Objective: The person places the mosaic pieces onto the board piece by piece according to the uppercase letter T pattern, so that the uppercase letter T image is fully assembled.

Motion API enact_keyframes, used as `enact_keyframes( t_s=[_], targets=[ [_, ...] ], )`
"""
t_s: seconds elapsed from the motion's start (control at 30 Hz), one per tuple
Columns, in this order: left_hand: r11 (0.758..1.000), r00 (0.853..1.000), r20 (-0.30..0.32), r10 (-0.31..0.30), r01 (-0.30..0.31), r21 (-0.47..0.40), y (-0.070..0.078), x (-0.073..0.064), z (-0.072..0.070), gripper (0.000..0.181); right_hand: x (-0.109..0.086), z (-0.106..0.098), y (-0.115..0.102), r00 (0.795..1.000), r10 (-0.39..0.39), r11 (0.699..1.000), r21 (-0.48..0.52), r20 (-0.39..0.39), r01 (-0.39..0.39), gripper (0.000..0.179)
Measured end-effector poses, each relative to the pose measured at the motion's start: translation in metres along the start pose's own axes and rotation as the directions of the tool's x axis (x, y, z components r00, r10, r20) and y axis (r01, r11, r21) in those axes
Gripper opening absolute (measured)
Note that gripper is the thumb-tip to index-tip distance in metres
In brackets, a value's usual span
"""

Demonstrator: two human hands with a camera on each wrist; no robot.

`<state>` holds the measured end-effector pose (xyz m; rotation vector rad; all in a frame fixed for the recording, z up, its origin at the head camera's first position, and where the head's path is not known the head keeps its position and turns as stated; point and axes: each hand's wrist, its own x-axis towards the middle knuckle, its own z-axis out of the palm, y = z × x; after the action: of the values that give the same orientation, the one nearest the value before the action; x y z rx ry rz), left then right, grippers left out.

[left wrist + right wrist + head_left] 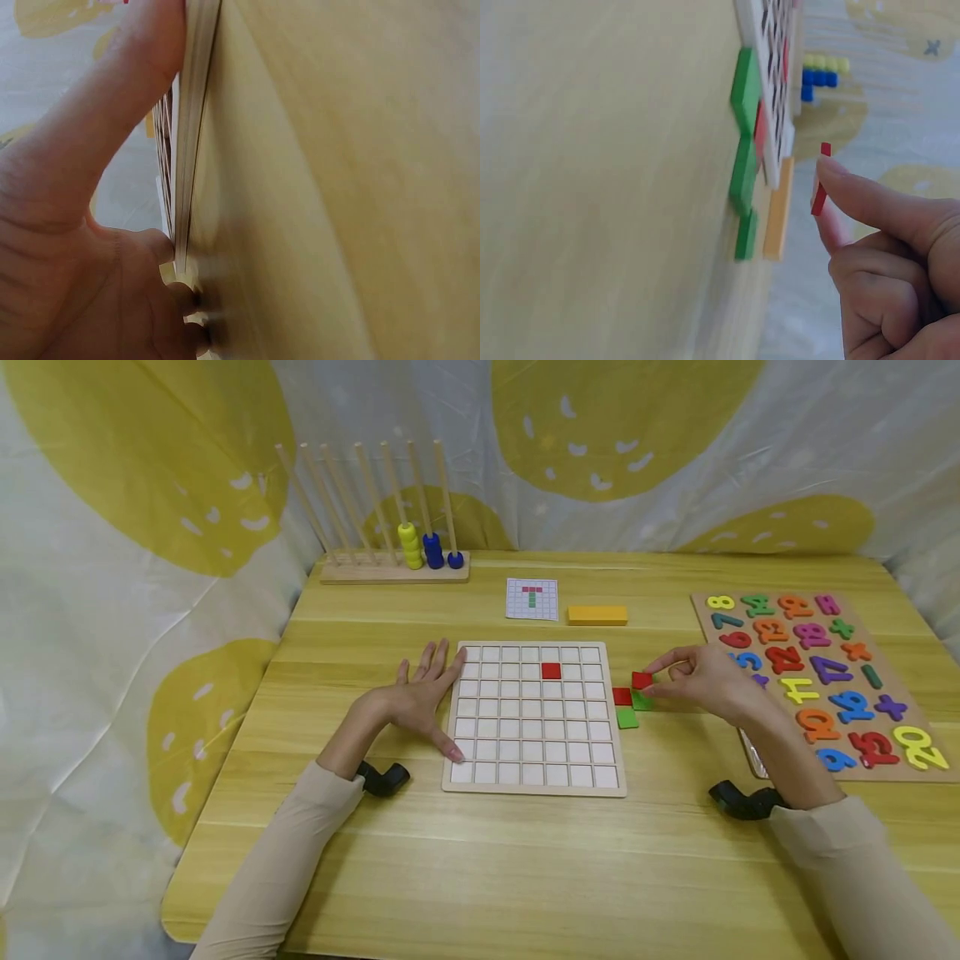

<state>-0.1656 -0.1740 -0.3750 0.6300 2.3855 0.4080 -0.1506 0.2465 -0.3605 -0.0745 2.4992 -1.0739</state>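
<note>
A square wooden grid board [536, 787] with white cells lies on the table, and one red tile [551, 671] sits in a cell of its second row. My left hand [412, 697] spreads its fingers along the board's left side, thumb and index fingertip resting on its edge. Between thumb and index finger my right hand [701, 681] pinches a red square tile [822, 180], raised just right of the board. Below and beside it on the table are another red tile [622, 696] and green tiles [627, 718], [742, 176] close to the board's right edge.
Behind the board lie a pattern card [532, 599] with a red and green T and an orange block [597, 616]. A peg abacus [395, 572] with yellow and blue beads stands at the back left. A number board [813, 685] lies at right, partly under my right forearm.
</note>
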Motion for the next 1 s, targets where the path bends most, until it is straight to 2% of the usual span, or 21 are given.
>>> enact_keyframes(
  t_s=[0.37, 0.57, 0.8, 1.0],
  targets=[
    [1.0, 1.0, -0.001, 0.0, 0.0, 0.003, -0.002, 0.0, 0.001, 0.157, 0.034, 0.032, -0.049, 0.999, -0.039, 0.999, 0.012, 0.026, 0.039, 0.035],
    [1.0, 1.0, -0.001, -0.004, 0.004, 0.009, -0.002, 0.001, 0.001, 0.158, 0.051, 0.05, -0.067, 0.997, -0.063, 0.997, 0.044, 0.035, 0.061, 0.033],
    [1.0, 1.0, 0.001, -0.003, 0.003, 0.002, -0.002, 0.0, 0.0, 0.158, 0.063, 0.06, -0.085, 0.999, -0.03, 0.999, 0.045, 0.041, 0.028, 0.036],
    [1.0, 1.0, -0.001, -0.005, 0.005, 0.007, -0.002, 0.001, 0.001, 0.157, 0.07, 0.067, -0.092, 0.998, -0.035, 0.998, 0.05, 0.054, 0.032, 0.034]
  ],
)
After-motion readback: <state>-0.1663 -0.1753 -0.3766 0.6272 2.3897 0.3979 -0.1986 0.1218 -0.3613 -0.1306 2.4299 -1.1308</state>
